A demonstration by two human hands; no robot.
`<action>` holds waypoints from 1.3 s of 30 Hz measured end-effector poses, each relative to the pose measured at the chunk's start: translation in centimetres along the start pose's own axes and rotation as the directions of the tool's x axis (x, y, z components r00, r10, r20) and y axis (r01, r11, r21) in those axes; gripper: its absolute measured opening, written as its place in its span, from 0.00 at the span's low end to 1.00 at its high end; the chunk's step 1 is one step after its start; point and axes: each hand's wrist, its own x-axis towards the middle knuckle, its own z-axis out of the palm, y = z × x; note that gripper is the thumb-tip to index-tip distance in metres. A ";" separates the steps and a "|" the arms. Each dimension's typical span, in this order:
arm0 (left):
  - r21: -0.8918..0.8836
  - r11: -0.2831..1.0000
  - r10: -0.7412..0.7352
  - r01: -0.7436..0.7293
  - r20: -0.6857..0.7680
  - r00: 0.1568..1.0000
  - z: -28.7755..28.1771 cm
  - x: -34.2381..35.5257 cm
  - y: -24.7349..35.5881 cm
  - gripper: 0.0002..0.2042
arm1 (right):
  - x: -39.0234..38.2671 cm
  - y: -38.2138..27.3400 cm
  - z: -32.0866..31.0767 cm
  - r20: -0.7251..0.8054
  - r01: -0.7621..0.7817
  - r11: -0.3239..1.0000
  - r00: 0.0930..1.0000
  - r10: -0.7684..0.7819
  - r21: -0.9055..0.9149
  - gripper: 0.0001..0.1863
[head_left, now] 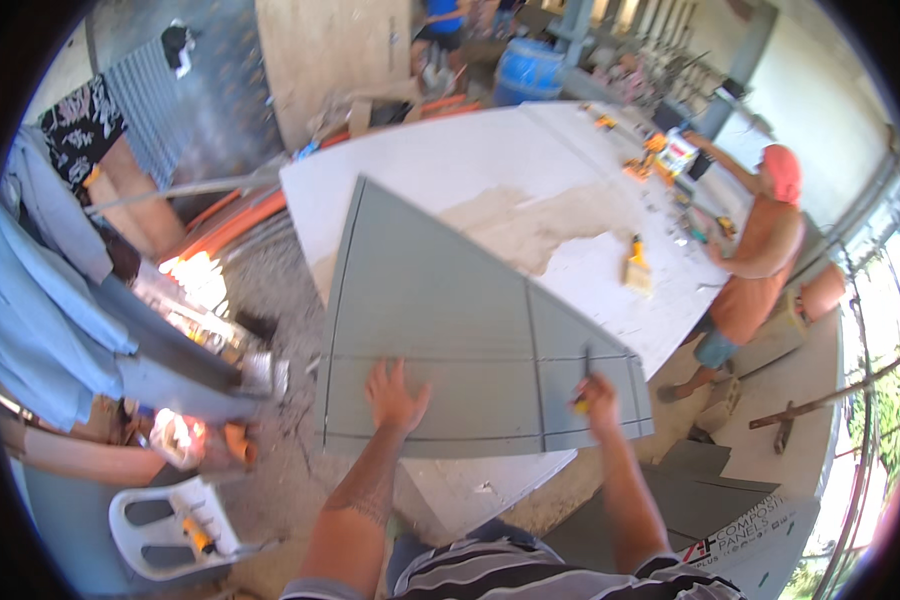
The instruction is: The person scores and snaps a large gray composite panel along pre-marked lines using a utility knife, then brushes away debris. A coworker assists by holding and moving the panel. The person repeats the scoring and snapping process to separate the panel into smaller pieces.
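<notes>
A grey sheet panel (430,290) lies on the white tabletop, its far edge slanting down to the right. Dark straight lines run along its borders and cross it near my hands. My left hand (396,398) rests flat on the panel with fingers spread, by the long crosswise line. Over the panel's right part, my right hand (600,402) is closed around a slim dark tool with a yellow part (587,358). Blur keeps me from telling its exact kind. Its tip points away from me, near the crosswise line.
A paintbrush (637,268) and yellow power tools (650,155) lie on the white table (400,155). A person in orange (765,255) stands at its right side. A white plastic chair (175,525) is at lower left; grey panels (685,500) lie at lower right.
</notes>
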 end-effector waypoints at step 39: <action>-0.244 0.661 -0.522 0.710 0.529 0.668 -1.7 -39.2 -41.1 0.27 | -18.8 4.9 21.9 0.747 0.184 0.890 0.627 0.221 -0.418 0.21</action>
